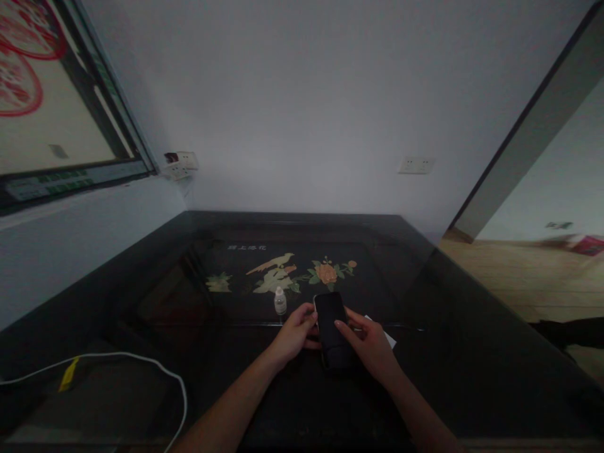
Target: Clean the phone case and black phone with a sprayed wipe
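Observation:
A black phone (333, 327) with a dark screen is held over the dark table (448, 352). My left hand (296, 332) grips its left edge, fingers curled round it. My right hand (370, 343) holds its right side, with a finger resting on the screen. A small clear bottle with a white cap (280, 301) stands upright just left of my left hand. Under my right hand, a white slip of paper (389, 339) lies on the table, partly hidden.
The table top carries an inlaid bird and flower picture (287, 274). A white cable (141, 362) with a yellow tag loops over the left front. Wall sockets (415, 165) sit on the far wall; a window (56, 107) is left, and a doorway (542, 264) opens at right.

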The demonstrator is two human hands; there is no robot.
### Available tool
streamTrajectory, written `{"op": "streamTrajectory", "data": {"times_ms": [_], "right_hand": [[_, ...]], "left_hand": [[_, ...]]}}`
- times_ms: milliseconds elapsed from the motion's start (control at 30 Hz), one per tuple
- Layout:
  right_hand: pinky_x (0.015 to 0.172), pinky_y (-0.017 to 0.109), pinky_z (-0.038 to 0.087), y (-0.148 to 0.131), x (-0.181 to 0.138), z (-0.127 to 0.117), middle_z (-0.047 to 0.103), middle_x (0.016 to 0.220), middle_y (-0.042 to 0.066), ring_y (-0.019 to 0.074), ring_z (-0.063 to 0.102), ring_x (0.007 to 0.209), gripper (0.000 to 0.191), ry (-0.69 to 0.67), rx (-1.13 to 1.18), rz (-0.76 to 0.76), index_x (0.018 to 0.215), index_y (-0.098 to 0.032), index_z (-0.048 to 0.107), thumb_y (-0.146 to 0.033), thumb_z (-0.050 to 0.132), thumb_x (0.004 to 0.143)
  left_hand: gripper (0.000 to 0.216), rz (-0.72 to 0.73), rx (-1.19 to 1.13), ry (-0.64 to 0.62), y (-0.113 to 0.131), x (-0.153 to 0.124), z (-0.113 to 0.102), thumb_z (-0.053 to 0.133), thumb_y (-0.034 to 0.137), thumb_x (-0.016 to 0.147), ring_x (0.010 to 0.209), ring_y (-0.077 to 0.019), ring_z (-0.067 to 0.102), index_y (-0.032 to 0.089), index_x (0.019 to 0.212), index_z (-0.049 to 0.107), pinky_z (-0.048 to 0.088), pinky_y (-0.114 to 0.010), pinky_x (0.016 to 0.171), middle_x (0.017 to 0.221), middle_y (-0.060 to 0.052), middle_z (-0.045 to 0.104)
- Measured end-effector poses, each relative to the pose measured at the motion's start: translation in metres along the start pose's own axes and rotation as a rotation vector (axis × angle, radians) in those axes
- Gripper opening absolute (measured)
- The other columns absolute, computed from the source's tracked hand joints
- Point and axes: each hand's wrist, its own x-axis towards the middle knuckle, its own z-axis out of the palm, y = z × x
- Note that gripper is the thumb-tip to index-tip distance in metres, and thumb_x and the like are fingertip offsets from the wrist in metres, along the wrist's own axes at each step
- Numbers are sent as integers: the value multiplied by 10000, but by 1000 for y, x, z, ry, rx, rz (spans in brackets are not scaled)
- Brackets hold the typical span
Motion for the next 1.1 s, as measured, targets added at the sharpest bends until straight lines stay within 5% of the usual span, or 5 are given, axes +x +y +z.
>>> {"op": "streamTrajectory", "data": {"times_ms": [267,633,767,933,1100], "right_hand": [[526,261,523,0,-3,5,707,692,-4,186,673,576,582,117,-252,-143,1374,-191,575,-532,659,909],[571,279,527,5,2,1,572,794,25,179,586,682,447,184,-478,-358,1302,-203,694,-482,595,968],[573,276,530,2,1,3,605,896,58,195,616,758,460,153,-350,-296,1343,-242,684,-500,588,974],[877,361,572,-5,1,5,719,1160,84,269,668,1088,523,62,89,-71,1323,-277,688,-554,717,881],[635,281,537,-7,-1,3,776,882,41,215,706,790,433,-98,239,185,1091,-221,782,-588,718,869]], "left_hand": [[599,-16,-13,5,0,0,2,719,659,779,830,-203,690,176,1112,595,606,-374,723,938,-61,672],[596,-39,-32,42,4,-2,6,727,635,789,829,-222,708,169,1144,617,615,-354,670,978,-86,701],[586,-24,-54,86,4,-3,6,722,611,807,862,-235,715,173,1180,613,615,-347,659,1034,-102,709],[583,8,-85,73,4,-4,5,708,631,809,866,-231,713,177,1167,632,608,-334,662,999,-87,708],[600,12,-14,65,4,-5,4,698,661,797,804,-212,695,178,1149,640,586,-303,613,920,-63,685]]}}
